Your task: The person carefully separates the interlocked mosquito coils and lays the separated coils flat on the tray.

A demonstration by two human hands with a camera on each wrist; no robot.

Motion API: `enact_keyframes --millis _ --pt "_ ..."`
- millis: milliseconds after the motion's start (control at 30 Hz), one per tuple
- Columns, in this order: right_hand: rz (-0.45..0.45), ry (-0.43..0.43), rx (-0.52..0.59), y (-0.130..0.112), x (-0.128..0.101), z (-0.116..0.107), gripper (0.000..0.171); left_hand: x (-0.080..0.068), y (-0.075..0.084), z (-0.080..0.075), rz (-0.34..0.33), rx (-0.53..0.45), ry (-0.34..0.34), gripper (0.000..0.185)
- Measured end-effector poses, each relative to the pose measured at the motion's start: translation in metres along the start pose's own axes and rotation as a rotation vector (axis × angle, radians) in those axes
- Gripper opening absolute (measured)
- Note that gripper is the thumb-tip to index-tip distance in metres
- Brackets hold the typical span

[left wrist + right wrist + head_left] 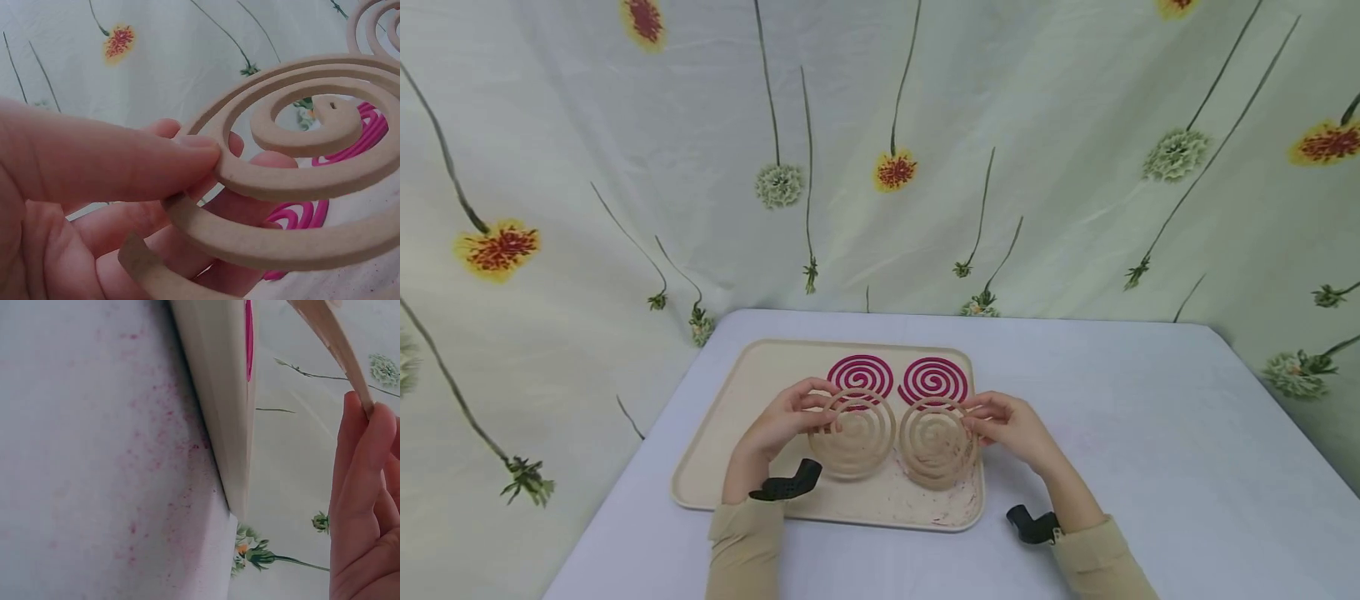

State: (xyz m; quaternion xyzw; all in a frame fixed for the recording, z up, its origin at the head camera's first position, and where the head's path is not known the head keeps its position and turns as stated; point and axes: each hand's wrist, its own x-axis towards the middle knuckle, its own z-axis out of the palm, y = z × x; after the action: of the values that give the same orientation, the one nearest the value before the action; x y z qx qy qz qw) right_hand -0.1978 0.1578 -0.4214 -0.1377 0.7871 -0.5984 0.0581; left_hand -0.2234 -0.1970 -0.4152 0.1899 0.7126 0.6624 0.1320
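Floral cloth (1075, 125) hangs behind everything, pale with long-stemmed yellow and green flowers, and it drops to a pale blue-grey table (1150, 433) that fills the lower half of your head view. On that table sits a cream tray (715, 450), its floor dusted with pink crumbs near the front edge. At the tray's far side lie two pink spiral coils (861, 373), side by side and flat.

You hold two tan spiral coils above the tray, nearer to you than the pink ones and just apart from each other. Your left hand (782, 421) pinches the left tan coil (852, 433) at its outer ring; the left wrist view shows the thumb (112, 156) pressed on top and the fingers curled beneath, so that grip is firm. Your right hand (1011, 425) holds the right tan coil (937, 442) by its right edge, fingertips (365, 425) closed on the rim.

My reading is that you have a coil in each hand, lifted clear, with setting down or sorting to come. Coils like these look brittle, so any next move wants a light, level carry, support under more than one ring, and no twisting at the pinch point.
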Motion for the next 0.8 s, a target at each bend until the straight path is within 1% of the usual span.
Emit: enact_keyframes --millis 100,233,400,533,633,700,800 --pt "0.01 -0.025 -0.015 0.005 0.001 0.0 0.028 0.002 -0.005 0.0 -0.044 0.042 -0.01 0.035" --pt "0.006 -0.064 -0.033 0.011 0.002 0.0 0.033 0.003 -0.01 0.002 -0.088 0.137 0.01 0.033" --pt "-0.013 -0.093 -0.065 0.014 0.002 -0.001 0.038 0.007 -0.016 0.004 -0.098 0.223 0.047 0.031" --pt "0.002 -0.097 -0.111 0.014 0.002 -0.001 0.038 0.009 -0.017 0.006 -0.108 0.299 0.071 0.028" --pt "0.026 -0.089 -0.182 0.012 0.002 0.0 0.037 0.01 -0.017 0.007 -0.143 0.351 0.093 0.026" --pt "0.049 -0.074 -0.253 0.01 0.002 0.002 0.036 0.011 -0.017 0.009 -0.166 0.388 0.115 0.024" --pt "0.082 -0.043 -0.375 0.001 0.0 0.003 0.036 0.01 -0.014 0.012 -0.178 0.485 0.136 0.022"
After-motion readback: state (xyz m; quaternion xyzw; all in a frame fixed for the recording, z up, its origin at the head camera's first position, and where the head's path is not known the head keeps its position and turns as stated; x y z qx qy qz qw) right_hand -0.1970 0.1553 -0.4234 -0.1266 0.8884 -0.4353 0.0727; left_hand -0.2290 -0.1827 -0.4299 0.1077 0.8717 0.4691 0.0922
